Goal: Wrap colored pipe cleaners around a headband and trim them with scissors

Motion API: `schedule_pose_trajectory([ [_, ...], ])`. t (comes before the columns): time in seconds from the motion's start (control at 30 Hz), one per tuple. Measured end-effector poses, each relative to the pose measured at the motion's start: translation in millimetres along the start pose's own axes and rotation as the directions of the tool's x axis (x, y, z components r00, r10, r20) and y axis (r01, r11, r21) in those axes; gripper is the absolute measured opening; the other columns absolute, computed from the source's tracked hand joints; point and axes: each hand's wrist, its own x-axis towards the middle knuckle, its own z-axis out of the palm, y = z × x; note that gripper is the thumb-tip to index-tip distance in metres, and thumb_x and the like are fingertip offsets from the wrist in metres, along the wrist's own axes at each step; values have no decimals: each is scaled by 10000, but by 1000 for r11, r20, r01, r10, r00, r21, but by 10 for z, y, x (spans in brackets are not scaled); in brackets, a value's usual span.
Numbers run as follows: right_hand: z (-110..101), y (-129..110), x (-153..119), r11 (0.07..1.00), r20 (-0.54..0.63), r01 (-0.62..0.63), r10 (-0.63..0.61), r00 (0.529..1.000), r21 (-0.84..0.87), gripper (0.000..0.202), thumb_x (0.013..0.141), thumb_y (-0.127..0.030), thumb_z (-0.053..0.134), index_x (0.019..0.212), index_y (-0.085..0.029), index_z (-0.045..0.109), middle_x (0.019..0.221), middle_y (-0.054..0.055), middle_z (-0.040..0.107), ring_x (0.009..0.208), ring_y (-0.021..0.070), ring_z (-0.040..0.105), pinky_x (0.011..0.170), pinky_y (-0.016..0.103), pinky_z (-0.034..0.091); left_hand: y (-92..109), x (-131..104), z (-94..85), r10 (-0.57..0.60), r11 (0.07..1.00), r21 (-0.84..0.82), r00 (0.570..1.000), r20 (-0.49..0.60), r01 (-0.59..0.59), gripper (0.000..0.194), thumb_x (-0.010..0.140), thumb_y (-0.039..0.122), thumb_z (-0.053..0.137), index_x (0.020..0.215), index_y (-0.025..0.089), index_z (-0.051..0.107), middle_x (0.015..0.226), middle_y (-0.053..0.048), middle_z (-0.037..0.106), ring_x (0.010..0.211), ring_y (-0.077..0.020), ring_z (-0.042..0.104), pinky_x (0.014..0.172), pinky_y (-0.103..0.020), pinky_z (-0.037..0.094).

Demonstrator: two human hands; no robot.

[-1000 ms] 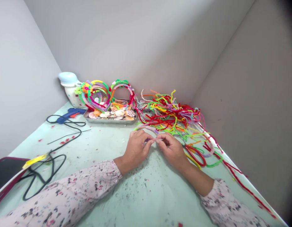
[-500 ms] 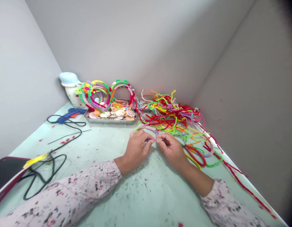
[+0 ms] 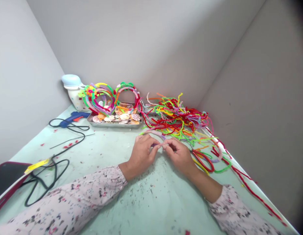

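Observation:
My left hand (image 3: 144,150) and my right hand (image 3: 178,154) meet over the middle of the table, each with thumb and forefinger closed in a pinch. Between the fingertips they hold a thin pink and purple pipe cleaner (image 3: 160,145), mostly hidden by the fingers. Just behind the knuckles a curved band wrapped in pale pink and purple fuzz (image 3: 155,132) shows, with a bit of green at its left end. Whether it joins the piece in my fingers I cannot tell. Red-handled scissors (image 3: 207,160) lie beside my right hand, blades partly hidden.
A heap of coloured pipe cleaners (image 3: 177,116) lies at the back right. Left of it stands a metal tray (image 3: 114,125) of shells, with several fuzzy headbands (image 3: 99,98) on it. A blue glue gun (image 3: 73,119), black cord (image 3: 55,163), white bin (image 3: 76,96) and dark tablet-like object (image 3: 9,178) are at left.

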Motion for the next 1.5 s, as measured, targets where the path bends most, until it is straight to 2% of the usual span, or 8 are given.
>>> schedule_pose_trajectory([
  [0.37,34,21,-10,999,-59,34,-32,998,33,119,885,-314,569,887,-203,614,851,19,593,702,141,543,646,263,440,26,11,-12,-17,1000,-4,1000,4,17,89,899,236,565,875,207,646,856,-29,668,875,-200,591,845,-383,385],
  [0.9,18,52,-10,993,30,-54,51,998,108,159,895,-344,544,852,-204,608,779,0,597,632,129,542,598,251,433,16,-1,-8,1,1000,14,1000,6,-1,96,899,247,562,862,201,636,846,-32,658,864,-200,586,835,-375,380],
  [1.2,24,87,-13,990,-1,-30,31,1000,134,170,884,-368,558,868,-207,612,777,5,586,623,131,531,578,249,442,16,-1,-6,-2,1000,6,1000,-1,2,86,896,243,567,864,205,636,842,-32,657,864,-201,587,837,-381,384],
  [1.5,5,74,-12,993,18,-38,37,999,109,186,902,-357,530,855,-203,624,764,5,604,628,132,544,582,249,437,13,-10,-2,0,1000,19,1000,4,0,108,903,258,552,868,210,642,836,-32,659,853,-201,589,836,-378,388],
])
